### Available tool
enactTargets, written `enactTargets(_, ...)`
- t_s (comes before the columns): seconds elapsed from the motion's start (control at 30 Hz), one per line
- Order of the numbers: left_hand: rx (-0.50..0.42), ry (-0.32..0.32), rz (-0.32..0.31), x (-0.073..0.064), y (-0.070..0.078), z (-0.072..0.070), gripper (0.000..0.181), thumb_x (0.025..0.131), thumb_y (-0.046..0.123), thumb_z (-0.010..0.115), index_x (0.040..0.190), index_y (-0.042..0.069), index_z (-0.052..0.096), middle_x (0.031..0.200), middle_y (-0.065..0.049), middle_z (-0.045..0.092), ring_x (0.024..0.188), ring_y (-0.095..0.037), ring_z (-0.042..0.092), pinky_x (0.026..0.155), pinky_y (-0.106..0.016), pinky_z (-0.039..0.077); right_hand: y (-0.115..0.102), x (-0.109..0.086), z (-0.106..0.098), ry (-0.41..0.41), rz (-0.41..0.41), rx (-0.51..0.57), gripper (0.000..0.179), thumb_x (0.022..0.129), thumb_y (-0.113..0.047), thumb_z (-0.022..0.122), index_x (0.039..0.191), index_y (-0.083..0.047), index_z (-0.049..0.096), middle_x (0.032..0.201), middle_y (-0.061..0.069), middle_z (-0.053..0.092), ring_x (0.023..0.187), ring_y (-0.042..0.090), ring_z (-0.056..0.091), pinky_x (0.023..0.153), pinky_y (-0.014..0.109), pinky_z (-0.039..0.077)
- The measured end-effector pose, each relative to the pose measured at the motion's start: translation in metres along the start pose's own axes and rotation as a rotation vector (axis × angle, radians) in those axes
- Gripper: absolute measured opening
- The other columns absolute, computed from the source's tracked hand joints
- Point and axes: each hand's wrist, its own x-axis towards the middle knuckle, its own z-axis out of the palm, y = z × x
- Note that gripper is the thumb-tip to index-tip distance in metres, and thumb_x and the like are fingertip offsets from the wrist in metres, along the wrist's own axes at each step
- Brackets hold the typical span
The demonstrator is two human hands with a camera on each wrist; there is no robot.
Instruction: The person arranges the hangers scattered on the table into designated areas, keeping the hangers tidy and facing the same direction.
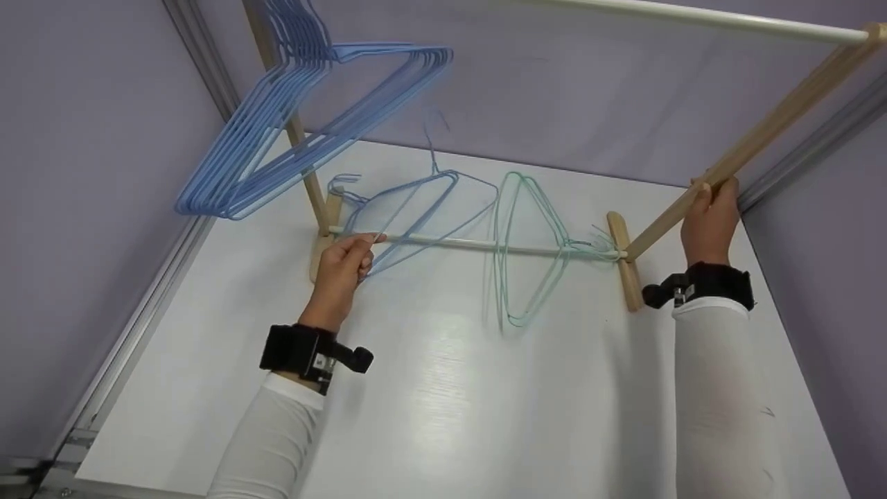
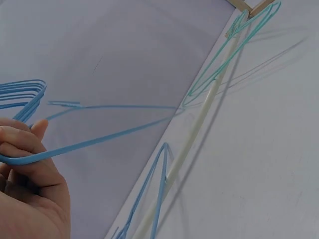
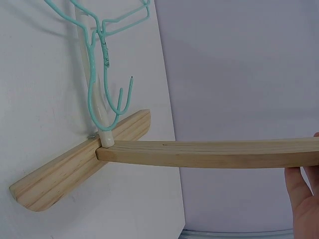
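Observation:
My left hand [image 1: 343, 267] pinches one blue wire hanger [image 1: 434, 165] by a lower corner. The hanger tilts up and away from the hand, its hook blurred; the left wrist view shows its bent wire [image 2: 99, 142] between the fingers. More blue hangers [image 1: 344, 178] lean over the low white rail [image 1: 464, 242], just behind the held one. With my right hand [image 1: 710, 225] I grip the right wooden post [image 1: 776, 114] of the rack. Mint-green hangers [image 1: 569, 244] rest on the low rail's right end; their hooks show near the post's foot in the right wrist view.
A dense bunch of blue hangers [image 1: 229, 181] hangs at the upper left, above the left hand. The rack's top rail [image 1: 693, 14] crosses the upper right. Wooden feet [image 1: 627, 287] stand on the white tabletop [image 1: 540, 416]. Pale purple walls [image 1: 104, 138] enclose the back and sides.

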Motion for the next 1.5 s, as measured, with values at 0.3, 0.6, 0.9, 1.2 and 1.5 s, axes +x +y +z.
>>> enactTargets(0.3, 0.013, -0.068, 0.106, -0.008, 0.012, 0.011, 0.025, 0.105, 0.012, 0.055, 0.111, -0.006, 0.071, 0.066, 0.002, 0.048, 0.062, -0.007, 0.041, 0.057, -0.018, 0.034, 0.001, 0.000, -0.001, -0.002, 0.012, -0.003, 0.042, 0.111, -0.026, 0.027, 0.145, -0.004, 0.038, 0.142, 0.014, 0.051, 0.131, 0.021, 0.050, 0.105, 0.030, 0.040)
enactTargets(0.6, -0.059, -0.123, 0.259, -0.016, 0.034, 0.015, 0.020, 0.102, 0.011, 0.059, 0.107, -0.001, 0.074, 0.063, 0.002, 0.046, 0.059, -0.009, 0.039, 0.057, -0.021, 0.032, -0.001, 0.000, 0.000, 0.008, 0.005, 0.002, 0.041, 0.111, -0.026, 0.028, 0.143, -0.004, 0.040, 0.141, 0.015, 0.053, 0.129, 0.023, 0.052, 0.104, 0.031, 0.041)
enactTargets(0.9, -0.161, -0.160, 0.413, -0.020, 0.055, 0.014, 0.019, 0.099, 0.009, 0.057, 0.092, 0.009, 0.075, 0.058, 0.005, 0.047, 0.054, -0.008, 0.038, 0.054, -0.019, 0.031, -0.001, 0.001, 0.000, 0.005, 0.009, 0.010, 0.041, 0.111, -0.026, 0.027, 0.143, -0.004, 0.039, 0.142, 0.015, 0.052, 0.129, 0.023, 0.052, 0.104, 0.031, 0.041)
enactTargets(1.2, -0.368, -0.162, 0.510, -0.022, 0.071, 0.009, 0.018, 0.097, 0.003, 0.058, 0.098, 0.000, 0.076, 0.057, 0.005, 0.047, 0.051, -0.006, 0.037, 0.049, -0.018, 0.027, -0.002, 0.000, 0.000, 0.001, 0.006, -0.005, 0.043, 0.111, -0.027, 0.027, 0.144, -0.003, 0.038, 0.141, 0.014, 0.052, 0.129, 0.023, 0.052, 0.104, 0.030, 0.041)
enactTargets(1.5, -0.422, -0.062, 0.550, -0.021, 0.084, 0.003, 0.013, 0.097, 0.005, 0.063, 0.093, -0.002, 0.073, 0.056, 0.002, 0.044, 0.050, -0.007, 0.035, 0.064, -0.019, 0.047, -0.001, 0.000, 0.000, -0.002, 0.010, -0.004, 0.042, 0.111, -0.027, 0.028, 0.144, -0.004, 0.038, 0.142, 0.014, 0.053, 0.129, 0.023, 0.052, 0.104, 0.031, 0.042)
